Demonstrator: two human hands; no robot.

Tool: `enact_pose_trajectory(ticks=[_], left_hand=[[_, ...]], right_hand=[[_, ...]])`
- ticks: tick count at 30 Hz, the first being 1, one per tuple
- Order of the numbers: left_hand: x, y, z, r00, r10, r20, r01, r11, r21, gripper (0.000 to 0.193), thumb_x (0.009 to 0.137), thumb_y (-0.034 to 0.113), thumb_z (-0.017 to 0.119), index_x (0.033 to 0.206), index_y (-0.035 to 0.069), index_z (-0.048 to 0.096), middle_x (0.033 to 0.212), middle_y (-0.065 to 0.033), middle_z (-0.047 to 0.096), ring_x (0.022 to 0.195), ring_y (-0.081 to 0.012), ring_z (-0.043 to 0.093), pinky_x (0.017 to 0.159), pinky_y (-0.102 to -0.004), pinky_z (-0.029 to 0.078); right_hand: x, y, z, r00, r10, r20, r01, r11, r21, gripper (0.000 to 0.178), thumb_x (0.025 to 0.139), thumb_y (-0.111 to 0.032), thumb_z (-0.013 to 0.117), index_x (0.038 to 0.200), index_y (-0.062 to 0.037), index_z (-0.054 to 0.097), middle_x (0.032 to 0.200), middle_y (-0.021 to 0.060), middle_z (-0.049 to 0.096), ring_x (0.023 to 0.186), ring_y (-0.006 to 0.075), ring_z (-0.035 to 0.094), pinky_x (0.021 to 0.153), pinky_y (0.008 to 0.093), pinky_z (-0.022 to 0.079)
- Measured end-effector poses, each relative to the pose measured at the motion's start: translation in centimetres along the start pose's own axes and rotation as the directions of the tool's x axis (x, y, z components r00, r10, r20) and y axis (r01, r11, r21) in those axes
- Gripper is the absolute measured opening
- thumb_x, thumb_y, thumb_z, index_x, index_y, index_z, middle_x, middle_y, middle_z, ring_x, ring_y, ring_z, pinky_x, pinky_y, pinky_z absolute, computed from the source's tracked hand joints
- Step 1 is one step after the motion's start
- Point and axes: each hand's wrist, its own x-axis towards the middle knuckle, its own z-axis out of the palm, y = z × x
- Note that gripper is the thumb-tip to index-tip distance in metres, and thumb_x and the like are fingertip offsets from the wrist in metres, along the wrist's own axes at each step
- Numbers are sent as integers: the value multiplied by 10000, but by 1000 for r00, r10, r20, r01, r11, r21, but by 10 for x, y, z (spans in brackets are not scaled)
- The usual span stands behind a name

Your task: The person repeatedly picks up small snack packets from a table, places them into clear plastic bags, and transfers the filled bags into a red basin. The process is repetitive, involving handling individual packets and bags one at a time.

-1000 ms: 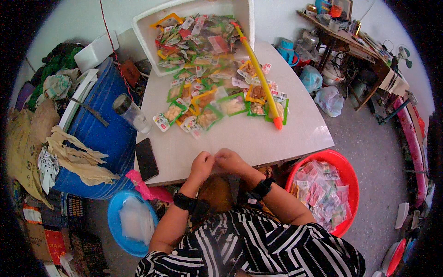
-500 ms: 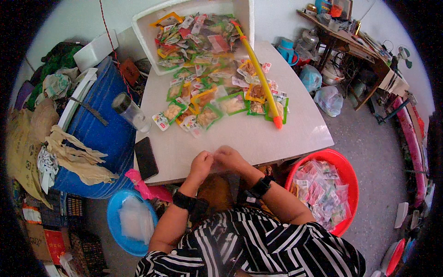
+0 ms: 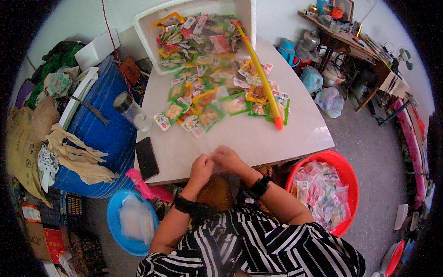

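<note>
My left hand (image 3: 201, 169) and my right hand (image 3: 227, 159) meet just over the table's front edge, fingers pinched together. Between them is a thin clear plastic bag (image 3: 222, 172), hard to see and partly hidden by the fingers. Beyond the hands, several small food packets (image 3: 210, 116) with green, yellow and white edges spread over the pale table (image 3: 184, 150). More packets spill from a tipped white foam box (image 3: 146, 44). Across the right side of the pile lies a yellow stick (image 3: 261, 76) with orange ends.
A black phone (image 3: 146, 158) and a clear bottle (image 3: 132, 112) are at the table's left. Below stands a blue basin (image 3: 112, 231) holding clear bags. A red tub (image 3: 354, 191) of bagged packets is at my right. A large blue barrel (image 3: 99, 131) borders the left.
My hands stay together at almost the same spot, with small shifts of the fingers. The packets, stick and containers stay where they were.
</note>
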Motion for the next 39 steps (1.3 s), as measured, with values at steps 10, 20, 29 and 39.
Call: enact_pose_trajectory(ticks=[10,20,29,39], left_hand=[[1,-15,-6,960,-256,-117,219,941,-257,113,711,121,466,709,9,459,583,-51,488,527,-133,455,501,-263,383],[-7,-5,-10,978,-94,-184,91,995,-28,306,676,111,515,951,-8,458,724,-92,506,634,-163,481,588,-267,400],[1,-26,-16,925,-85,-371,68,996,-58,333,669,76,472,993,2,453,721,-90,498,631,-163,469,599,-270,397],[-1,-28,-16,931,-267,-250,227,957,-179,337,683,75,453,1012,11,428,729,-91,501,619,-160,474,570,-290,399]], right_hand=[[12,23,-5,992,-110,69,100,986,131,126,715,-156,481,684,-35,496,625,57,520,521,141,496,473,271,419],[19,5,3,953,65,297,-143,958,247,135,713,-175,503,729,-41,512,672,43,529,598,135,499,550,260,414],[69,1,7,903,-404,-143,304,839,-452,242,705,-215,512,866,-35,499,863,130,520,790,279,498,661,369,404],[108,-16,21,879,-477,24,275,465,-841,451,612,-401,567,874,-35,545,950,136,473,972,292,393,848,493,240]])
